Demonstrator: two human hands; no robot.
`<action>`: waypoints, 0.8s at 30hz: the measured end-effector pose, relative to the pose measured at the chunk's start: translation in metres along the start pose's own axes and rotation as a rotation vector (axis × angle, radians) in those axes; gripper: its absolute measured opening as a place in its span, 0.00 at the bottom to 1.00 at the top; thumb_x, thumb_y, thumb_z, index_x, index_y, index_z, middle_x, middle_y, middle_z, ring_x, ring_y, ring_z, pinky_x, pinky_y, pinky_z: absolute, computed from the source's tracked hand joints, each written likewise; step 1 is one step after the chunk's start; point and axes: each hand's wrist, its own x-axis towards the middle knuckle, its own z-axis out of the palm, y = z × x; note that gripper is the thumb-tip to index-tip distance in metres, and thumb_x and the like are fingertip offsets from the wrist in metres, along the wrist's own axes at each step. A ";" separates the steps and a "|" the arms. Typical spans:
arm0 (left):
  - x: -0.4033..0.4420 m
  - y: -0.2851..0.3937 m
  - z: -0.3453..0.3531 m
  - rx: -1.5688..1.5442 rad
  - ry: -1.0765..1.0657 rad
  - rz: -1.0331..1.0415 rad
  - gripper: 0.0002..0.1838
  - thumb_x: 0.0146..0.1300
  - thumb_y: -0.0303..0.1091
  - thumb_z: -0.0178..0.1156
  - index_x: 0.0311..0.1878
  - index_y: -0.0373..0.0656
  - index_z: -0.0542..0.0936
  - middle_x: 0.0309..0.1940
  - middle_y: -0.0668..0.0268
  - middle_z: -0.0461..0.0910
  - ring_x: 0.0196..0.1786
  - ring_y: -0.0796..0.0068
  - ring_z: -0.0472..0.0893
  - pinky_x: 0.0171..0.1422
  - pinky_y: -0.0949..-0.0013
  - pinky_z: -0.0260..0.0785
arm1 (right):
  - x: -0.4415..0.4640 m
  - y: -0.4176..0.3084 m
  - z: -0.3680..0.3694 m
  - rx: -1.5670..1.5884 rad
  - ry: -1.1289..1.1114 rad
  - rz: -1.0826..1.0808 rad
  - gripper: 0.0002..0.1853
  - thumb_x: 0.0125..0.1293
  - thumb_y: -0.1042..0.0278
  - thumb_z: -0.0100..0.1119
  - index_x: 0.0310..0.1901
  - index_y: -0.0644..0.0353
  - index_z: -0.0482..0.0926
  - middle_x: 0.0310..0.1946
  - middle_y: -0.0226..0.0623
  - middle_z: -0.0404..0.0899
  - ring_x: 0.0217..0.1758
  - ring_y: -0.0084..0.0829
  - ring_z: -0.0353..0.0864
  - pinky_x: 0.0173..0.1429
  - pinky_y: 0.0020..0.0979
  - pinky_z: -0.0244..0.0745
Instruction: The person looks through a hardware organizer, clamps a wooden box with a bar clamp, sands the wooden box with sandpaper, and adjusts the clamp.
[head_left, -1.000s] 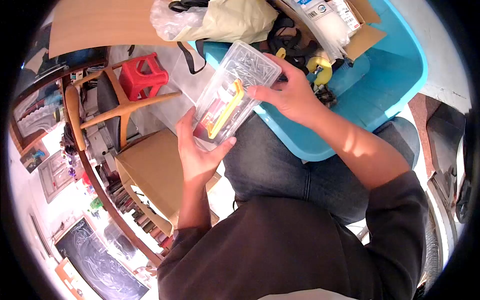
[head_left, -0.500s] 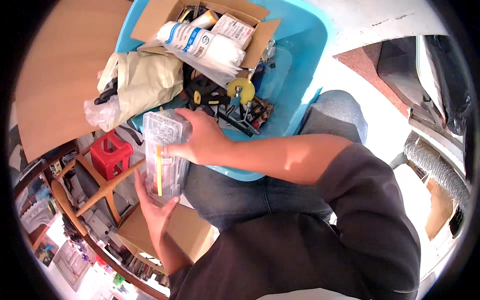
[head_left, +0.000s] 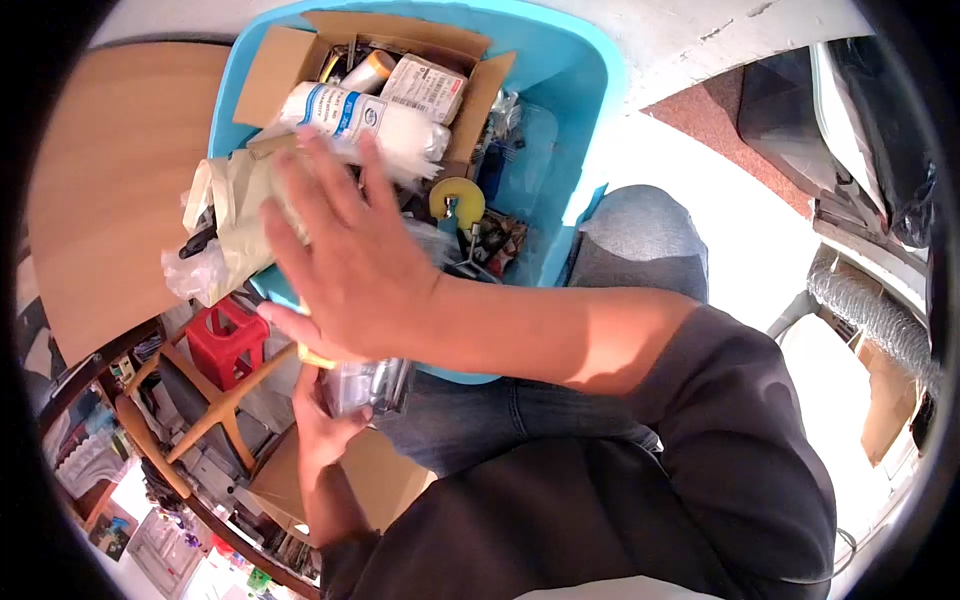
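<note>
A clear plastic case (head_left: 372, 386) is in my left hand (head_left: 325, 425), fingers on its left side and thumb across its near end. My right hand (head_left: 350, 250) is spread above the case and hides its far part. A bit of a yellow strip (head_left: 316, 357) shows beside the right wrist. Beyond the right fingers lie a cream bag (head_left: 235, 215) and a white plastic-wrapped roll (head_left: 350, 112). The roll rests in an open cardboard box (head_left: 275, 75) inside a blue tub (head_left: 595, 70).
Inside the tub are a yellow disc (head_left: 457, 203) and several dark tools. A red stool (head_left: 225, 342) and a wooden chair frame (head_left: 215, 400) stand at the left. Below my left hand is another cardboard box (head_left: 385, 470). A silver flexible duct (head_left: 870, 318) lies at the right.
My right hand has let go of the case and spread its fingers, moving up and left above it. My left hand keeps hold of the case. The view has shifted slightly.
</note>
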 end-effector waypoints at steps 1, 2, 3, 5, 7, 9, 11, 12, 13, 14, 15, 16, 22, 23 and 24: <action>0.005 0.010 0.004 0.121 -0.032 -0.018 0.45 0.43 0.29 0.79 0.70 0.31 0.75 0.60 0.62 0.83 0.63 0.67 0.82 0.71 0.61 0.71 | -0.003 -0.002 0.006 -0.002 0.005 0.001 0.31 0.62 0.48 0.71 0.54 0.71 0.81 0.68 0.65 0.71 0.76 0.68 0.69 0.76 0.60 0.72; 0.012 0.016 0.001 0.268 -0.127 -0.027 0.40 0.46 0.25 0.78 0.67 0.35 0.78 0.57 0.62 0.86 0.59 0.70 0.85 0.69 0.59 0.74 | -0.011 -0.005 0.017 0.118 0.048 -0.124 0.29 0.59 0.51 0.70 0.51 0.70 0.82 0.66 0.63 0.73 0.76 0.65 0.69 0.76 0.59 0.71; 0.019 0.021 0.001 0.344 -0.185 -0.047 0.40 0.46 0.26 0.78 0.67 0.35 0.78 0.57 0.61 0.86 0.59 0.68 0.85 0.69 0.59 0.74 | -0.019 -0.008 0.024 0.234 0.089 -0.248 0.27 0.57 0.53 0.70 0.49 0.70 0.83 0.64 0.61 0.75 0.77 0.62 0.69 0.77 0.57 0.70; 0.044 0.033 0.010 0.476 -0.285 -0.079 0.40 0.46 0.28 0.78 0.67 0.35 0.78 0.56 0.59 0.87 0.58 0.65 0.85 0.69 0.58 0.75 | -0.030 -0.013 0.026 0.317 0.037 -0.323 0.25 0.56 0.55 0.68 0.47 0.69 0.83 0.61 0.59 0.76 0.75 0.60 0.71 0.76 0.55 0.71; 0.075 0.042 0.025 0.581 -0.353 -0.095 0.39 0.46 0.30 0.78 0.67 0.36 0.79 0.56 0.57 0.87 0.58 0.62 0.86 0.68 0.57 0.75 | -0.030 -0.010 0.024 0.408 -0.012 -0.393 0.23 0.54 0.56 0.66 0.45 0.68 0.84 0.59 0.57 0.77 0.72 0.57 0.73 0.74 0.53 0.72; 0.104 0.050 0.046 0.679 -0.382 -0.091 0.39 0.47 0.33 0.78 0.66 0.37 0.79 0.55 0.55 0.87 0.58 0.60 0.87 0.67 0.56 0.76 | -0.027 -0.007 0.023 0.323 -0.090 -0.318 0.20 0.56 0.58 0.65 0.43 0.68 0.84 0.56 0.53 0.78 0.67 0.53 0.76 0.69 0.50 0.75; 0.130 0.056 0.069 0.754 -0.389 -0.081 0.39 0.47 0.35 0.77 0.66 0.37 0.79 0.55 0.53 0.88 0.57 0.57 0.87 0.67 0.55 0.76 | -0.024 -0.004 0.023 0.290 -0.062 -0.284 0.19 0.56 0.59 0.64 0.41 0.67 0.83 0.55 0.50 0.78 0.66 0.50 0.75 0.66 0.48 0.75; 0.143 0.056 0.083 0.782 -0.382 -0.071 0.39 0.47 0.36 0.77 0.66 0.37 0.80 0.55 0.52 0.88 0.57 0.55 0.87 0.66 0.55 0.77 | -0.023 -0.001 0.026 0.328 -0.080 -0.301 0.18 0.56 0.58 0.64 0.41 0.67 0.83 0.55 0.49 0.78 0.66 0.49 0.75 0.65 0.47 0.75; 0.154 0.057 0.097 0.807 -0.362 -0.055 0.39 0.47 0.37 0.77 0.66 0.38 0.80 0.54 0.51 0.88 0.57 0.54 0.88 0.66 0.55 0.77 | -0.024 0.002 0.028 0.364 -0.100 -0.318 0.18 0.56 0.58 0.64 0.40 0.67 0.83 0.55 0.49 0.78 0.66 0.48 0.75 0.65 0.46 0.75; 0.164 0.057 0.109 0.838 -0.337 -0.042 0.39 0.48 0.39 0.77 0.66 0.38 0.80 0.54 0.50 0.88 0.56 0.53 0.88 0.66 0.54 0.77 | -0.023 0.003 0.025 0.360 -0.094 -0.315 0.18 0.56 0.58 0.64 0.40 0.67 0.83 0.55 0.49 0.78 0.66 0.48 0.75 0.65 0.46 0.75; 0.171 0.056 0.123 0.858 -0.298 -0.020 0.39 0.48 0.40 0.77 0.66 0.38 0.80 0.54 0.49 0.88 0.56 0.51 0.88 0.66 0.54 0.77 | -0.022 0.003 0.022 0.375 -0.116 -0.311 0.17 0.57 0.59 0.64 0.40 0.66 0.83 0.54 0.49 0.78 0.67 0.48 0.75 0.65 0.45 0.75; 0.176 0.057 0.136 0.878 -0.258 0.002 0.39 0.48 0.41 0.77 0.66 0.39 0.80 0.54 0.48 0.88 0.56 0.50 0.88 0.65 0.53 0.77 | -0.020 0.002 0.018 0.393 -0.141 -0.308 0.16 0.58 0.60 0.63 0.40 0.66 0.82 0.54 0.48 0.78 0.67 0.47 0.75 0.66 0.44 0.75; 0.220 0.014 0.202 0.807 -0.099 0.117 0.40 0.52 0.43 0.78 0.67 0.33 0.79 0.59 0.41 0.82 0.60 0.43 0.84 0.66 0.49 0.76 | -0.016 0.009 0.020 0.336 -0.108 -0.220 0.13 0.58 0.63 0.62 0.38 0.66 0.82 0.50 0.44 0.78 0.61 0.44 0.77 0.62 0.40 0.76; 0.227 0.003 0.213 0.911 -0.031 0.221 0.40 0.52 0.45 0.79 0.65 0.32 0.80 0.57 0.40 0.82 0.59 0.39 0.83 0.66 0.48 0.76 | -0.016 0.010 0.019 0.341 -0.113 -0.224 0.13 0.58 0.63 0.62 0.38 0.66 0.82 0.50 0.44 0.78 0.61 0.44 0.77 0.62 0.40 0.76; 0.234 -0.014 0.221 0.907 -0.027 0.218 0.40 0.52 0.45 0.79 0.65 0.32 0.80 0.57 0.40 0.82 0.59 0.39 0.83 0.66 0.48 0.76 | -0.016 0.012 0.017 0.309 -0.094 -0.220 0.14 0.58 0.62 0.63 0.38 0.65 0.82 0.49 0.43 0.78 0.60 0.43 0.77 0.61 0.39 0.76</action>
